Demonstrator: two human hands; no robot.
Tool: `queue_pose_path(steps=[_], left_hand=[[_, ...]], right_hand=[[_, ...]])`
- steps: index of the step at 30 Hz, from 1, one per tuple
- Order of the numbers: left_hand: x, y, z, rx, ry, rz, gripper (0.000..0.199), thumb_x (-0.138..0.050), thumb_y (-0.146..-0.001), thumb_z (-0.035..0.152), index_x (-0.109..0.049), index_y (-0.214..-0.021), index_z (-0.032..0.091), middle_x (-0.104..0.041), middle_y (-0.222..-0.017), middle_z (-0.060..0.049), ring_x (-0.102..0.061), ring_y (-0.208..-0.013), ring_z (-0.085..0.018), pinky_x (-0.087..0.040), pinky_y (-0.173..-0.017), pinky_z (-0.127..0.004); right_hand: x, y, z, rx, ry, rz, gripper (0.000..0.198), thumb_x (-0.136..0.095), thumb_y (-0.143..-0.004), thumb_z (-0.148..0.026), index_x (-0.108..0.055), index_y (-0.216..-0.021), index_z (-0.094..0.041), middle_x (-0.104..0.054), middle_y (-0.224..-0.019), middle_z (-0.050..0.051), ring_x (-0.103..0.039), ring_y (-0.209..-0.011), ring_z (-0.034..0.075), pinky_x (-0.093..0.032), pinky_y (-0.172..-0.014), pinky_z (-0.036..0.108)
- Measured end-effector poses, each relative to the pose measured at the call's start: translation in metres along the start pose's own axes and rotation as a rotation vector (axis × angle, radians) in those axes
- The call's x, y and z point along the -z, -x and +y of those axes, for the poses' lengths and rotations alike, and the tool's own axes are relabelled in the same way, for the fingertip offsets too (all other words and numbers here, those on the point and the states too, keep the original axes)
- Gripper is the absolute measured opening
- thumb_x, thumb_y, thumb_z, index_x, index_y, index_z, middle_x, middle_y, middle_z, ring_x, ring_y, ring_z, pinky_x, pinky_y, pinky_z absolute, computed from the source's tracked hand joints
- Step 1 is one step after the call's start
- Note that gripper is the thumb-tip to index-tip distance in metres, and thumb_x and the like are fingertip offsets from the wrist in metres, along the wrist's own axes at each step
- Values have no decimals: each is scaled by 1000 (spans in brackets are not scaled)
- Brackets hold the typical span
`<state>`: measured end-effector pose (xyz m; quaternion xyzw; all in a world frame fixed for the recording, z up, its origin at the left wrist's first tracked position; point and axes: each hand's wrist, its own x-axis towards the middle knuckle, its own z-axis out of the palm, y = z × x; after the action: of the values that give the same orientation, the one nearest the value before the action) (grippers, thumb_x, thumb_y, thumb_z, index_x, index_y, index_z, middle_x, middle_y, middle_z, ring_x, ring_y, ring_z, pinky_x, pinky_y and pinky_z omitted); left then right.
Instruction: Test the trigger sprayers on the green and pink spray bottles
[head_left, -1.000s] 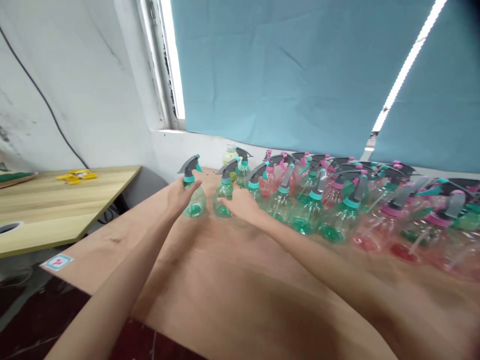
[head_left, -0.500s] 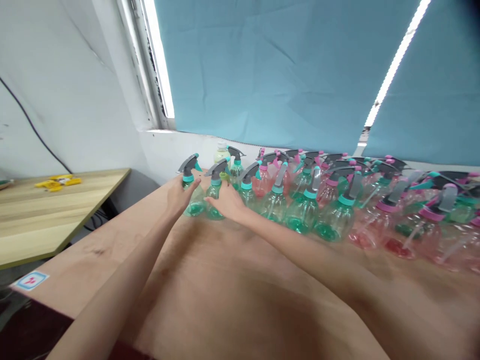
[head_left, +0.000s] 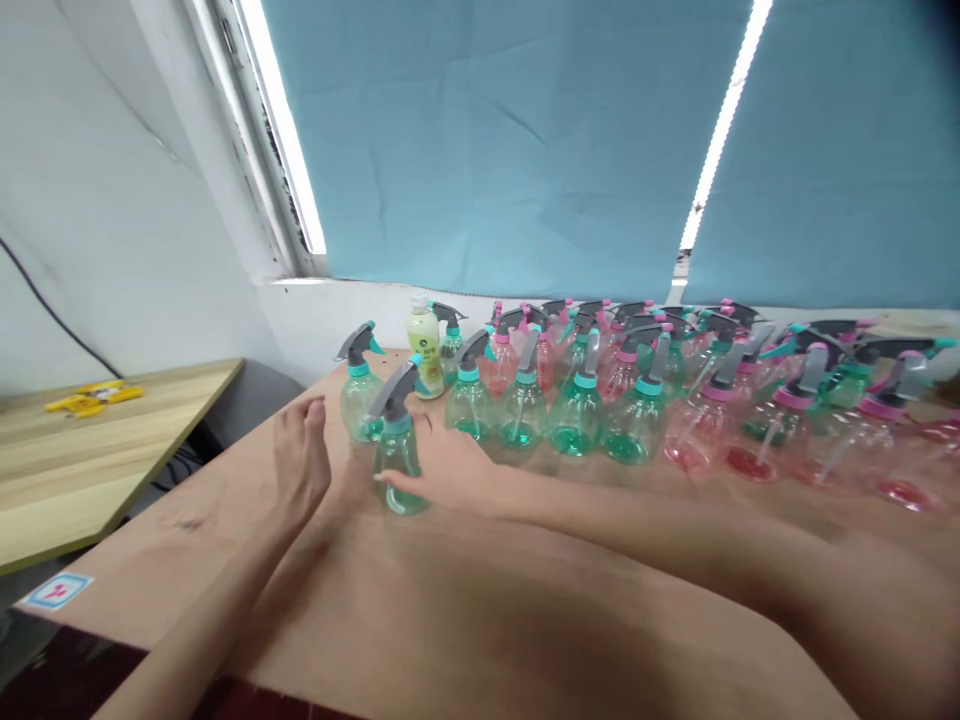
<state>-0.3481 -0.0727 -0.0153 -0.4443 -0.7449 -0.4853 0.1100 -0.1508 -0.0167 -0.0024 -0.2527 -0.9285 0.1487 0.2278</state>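
My right hand (head_left: 454, 468) is wrapped round the body of a clear green spray bottle (head_left: 395, 450), its thumb across the near side and its other fingers partly hidden behind. The bottle has a grey trigger head and tilts slightly. To its left, my left hand (head_left: 301, 465) is raised over the table, holding nothing, with the fingers stretched out. Just behind the held bottle, another green spray bottle (head_left: 360, 400) stands upright, apart from both hands. A pale yellow-green labelled bottle (head_left: 424, 345) with a white cap stands farther back.
Several green spray bottles (head_left: 575, 415) and pink spray bottles (head_left: 694, 430) stand in close rows along the back and right of the wooden table (head_left: 420, 610). At left is a lower table (head_left: 45, 470) with yellow objects (head_left: 90, 398). A blue blind (head_left: 487, 150) hangs behind.
My right hand has pulled a green spray bottle out of the front row towards me. My left hand has come off the leftmost spray bottle and moved left and nearer.
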Motion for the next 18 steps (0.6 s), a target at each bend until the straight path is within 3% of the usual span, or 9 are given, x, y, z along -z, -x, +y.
queue_pose_path(steps=[2, 5, 8, 10, 15, 18], left_hand=[[9, 34, 7, -49, 28, -27, 51, -25, -94, 50, -59, -113, 16, -59, -120, -18, -52, -120, -34, -37, -107, -50], [15, 77, 30, -202, 219, -191, 45, -36, -91, 55, -58, -112, 22, -62, -116, -12, -56, -114, -32, -42, -103, -49], [12, 100, 68, -326, 334, -355, 47, -55, -85, 49, -52, -126, 26, -62, -124, -8, -58, -116, -30, -46, -101, -43], [5, 106, 97, -369, 369, -503, 52, -65, -80, 44, -51, -128, 27, -66, -118, -6, -62, -108, -28, -51, -93, -40], [-30, 118, 162, -140, 557, -626, 46, -65, -80, 45, -59, -122, 26, -69, -118, -7, -65, -111, -28, -51, -99, -42], [-54, 125, 192, -137, 648, -732, 43, -66, -80, 41, -62, -119, 24, -69, -119, -8, -64, -112, -28, -51, -101, -42]], right_hand=[[5, 27, -3, 30, 8, -10, 70, -59, -86, -54, -43, -133, -5, -53, -128, 24, -64, -101, 35, -55, -81, 49], [15, 63, -2, 51, 4, -34, 70, -60, -83, -59, -45, -130, -10, -54, -124, 21, -66, -90, 33, -55, -74, 50], [27, 89, 5, 52, -15, -54, 69, -63, -80, -58, -45, -127, -11, -54, -121, 18, -66, -83, 29, -55, -70, 49], [36, 102, 12, 53, -36, -55, 69, -65, -79, -57, -45, -128, -12, -53, -124, 18, -66, -86, 29, -55, -71, 48], [61, 135, 35, 85, -19, -26, 69, -65, -80, -57, -47, -131, -15, -49, -135, 19, -62, -104, 31, -57, -78, 46], [74, 158, 56, 37, 19, 16, 74, -62, -81, -62, -49, -131, -10, -51, -134, 22, -62, -106, 33, -57, -79, 45]])
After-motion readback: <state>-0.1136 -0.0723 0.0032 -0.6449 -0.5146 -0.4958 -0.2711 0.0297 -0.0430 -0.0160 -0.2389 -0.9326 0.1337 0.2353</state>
